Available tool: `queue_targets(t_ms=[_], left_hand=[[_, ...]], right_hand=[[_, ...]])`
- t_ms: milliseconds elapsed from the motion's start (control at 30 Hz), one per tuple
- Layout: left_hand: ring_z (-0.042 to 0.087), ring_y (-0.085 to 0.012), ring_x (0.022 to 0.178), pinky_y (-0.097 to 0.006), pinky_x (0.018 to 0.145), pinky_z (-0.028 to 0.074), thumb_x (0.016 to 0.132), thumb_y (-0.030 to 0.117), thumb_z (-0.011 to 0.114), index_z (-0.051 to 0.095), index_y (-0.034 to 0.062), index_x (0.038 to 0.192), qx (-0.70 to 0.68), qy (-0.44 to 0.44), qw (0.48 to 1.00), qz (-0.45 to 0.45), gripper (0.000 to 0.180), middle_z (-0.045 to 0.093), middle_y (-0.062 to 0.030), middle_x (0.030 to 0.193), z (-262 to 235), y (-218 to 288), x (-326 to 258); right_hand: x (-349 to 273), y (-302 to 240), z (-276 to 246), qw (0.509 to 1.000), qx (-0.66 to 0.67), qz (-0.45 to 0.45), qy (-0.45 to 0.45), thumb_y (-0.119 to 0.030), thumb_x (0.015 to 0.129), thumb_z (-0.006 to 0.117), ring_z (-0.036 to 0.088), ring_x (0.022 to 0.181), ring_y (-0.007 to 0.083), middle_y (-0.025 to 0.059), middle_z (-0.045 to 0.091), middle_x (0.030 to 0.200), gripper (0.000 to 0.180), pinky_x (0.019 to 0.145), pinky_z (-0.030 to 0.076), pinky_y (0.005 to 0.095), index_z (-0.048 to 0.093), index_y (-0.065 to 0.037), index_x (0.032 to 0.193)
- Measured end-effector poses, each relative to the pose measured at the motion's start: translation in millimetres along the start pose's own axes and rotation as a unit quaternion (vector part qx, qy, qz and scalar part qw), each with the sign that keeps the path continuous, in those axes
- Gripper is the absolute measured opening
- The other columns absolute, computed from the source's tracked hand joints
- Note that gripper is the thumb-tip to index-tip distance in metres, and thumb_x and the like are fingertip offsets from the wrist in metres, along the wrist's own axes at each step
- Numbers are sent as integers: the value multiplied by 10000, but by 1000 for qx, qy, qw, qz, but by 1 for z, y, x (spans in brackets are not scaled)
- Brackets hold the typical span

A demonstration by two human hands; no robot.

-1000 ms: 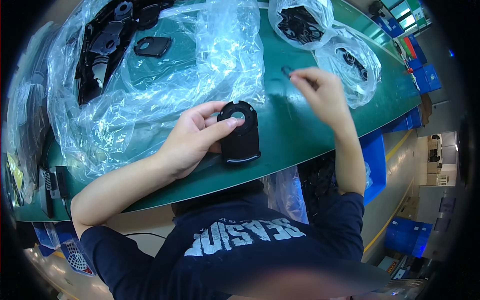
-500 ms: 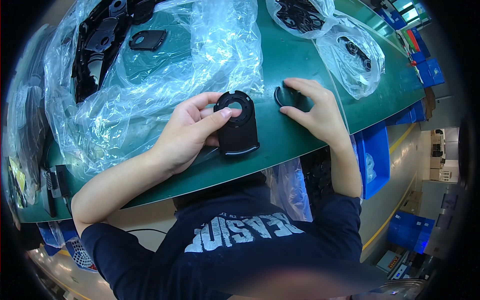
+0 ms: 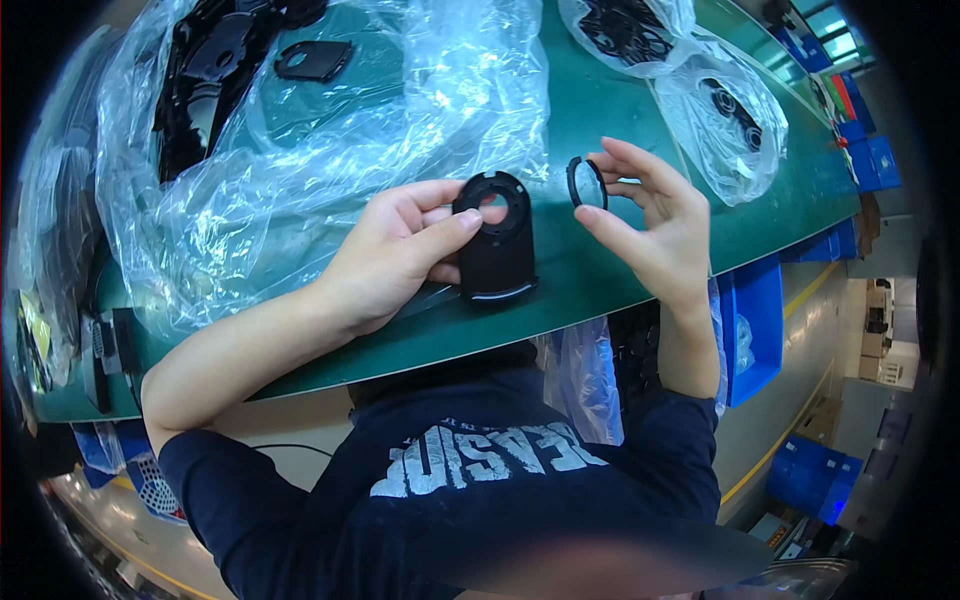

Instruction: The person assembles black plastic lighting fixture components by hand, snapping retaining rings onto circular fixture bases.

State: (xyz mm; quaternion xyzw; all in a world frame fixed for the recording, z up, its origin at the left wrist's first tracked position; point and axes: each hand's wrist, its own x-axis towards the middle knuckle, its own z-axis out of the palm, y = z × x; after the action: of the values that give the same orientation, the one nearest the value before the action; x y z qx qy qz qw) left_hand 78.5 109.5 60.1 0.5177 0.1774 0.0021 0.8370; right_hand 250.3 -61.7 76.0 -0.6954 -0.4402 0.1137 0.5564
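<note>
– What lies at far left?
– Clear plastic sheeting (image 3: 240, 245) spreads across a green worktop (image 3: 585, 285), with glossy black parts (image 3: 220, 60) and a loose black piece (image 3: 328, 68) on it.
– And the left hand (image 3: 405, 245)?
– It grips a black plate (image 3: 498, 262), thumb on the face beside the round opening, other fingers behind; the plate is held above the worktop, near the front edge.
– Farther right?
– A thin black ring (image 3: 573, 185), apart from the plate, held between the thumb and fingers of the right hand (image 3: 665, 230).
– Beyond that?
– A clear bag (image 3: 725, 180) containing black parts rests on the worktop; below, a blue bin (image 3: 758, 372) stands past its edge.
</note>
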Motion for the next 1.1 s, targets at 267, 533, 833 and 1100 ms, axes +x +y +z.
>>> queue_targets(t_ms=[267,533,833,1100], left_hand=[[605,-140,958,-259,784,523,927,175,493,464,-4,1231,-78,-71,994,28,354,587,-90,1111,1,-2,0],[592,-141,976,-270,826,507,929,165,486,437,-4,1270,-74,-86,993,34,383,573,-87,1139,-2,-5,-1],[557,-32,844,-165,679,459,930,212,518,539,31,1201,69,-28,996,53,327,620,-11,1021,3,-4,-7],[519,-26,722,-176,638,438,932,161,497,570,6,1166,137,-35,985,102,290,625,4,864,4,-6,-7]], right_hand=[[-7,-24,35,961,-180,-202,-51,-1,605,776,616,910,232,161,631,1012,544,785,500,297,571,56,1106],[-11,-19,51,958,-185,-218,1,-55,585,791,603,857,303,150,643,958,496,735,501,347,609,37,1037],[-14,-19,52,934,-230,-274,-14,-66,581,793,591,909,314,167,617,1034,492,797,480,364,614,35,1028],[3,-22,41,992,-22,-14,-121,-9,744,691,586,870,142,93,602,955,324,741,468,250,609,28,1055]])
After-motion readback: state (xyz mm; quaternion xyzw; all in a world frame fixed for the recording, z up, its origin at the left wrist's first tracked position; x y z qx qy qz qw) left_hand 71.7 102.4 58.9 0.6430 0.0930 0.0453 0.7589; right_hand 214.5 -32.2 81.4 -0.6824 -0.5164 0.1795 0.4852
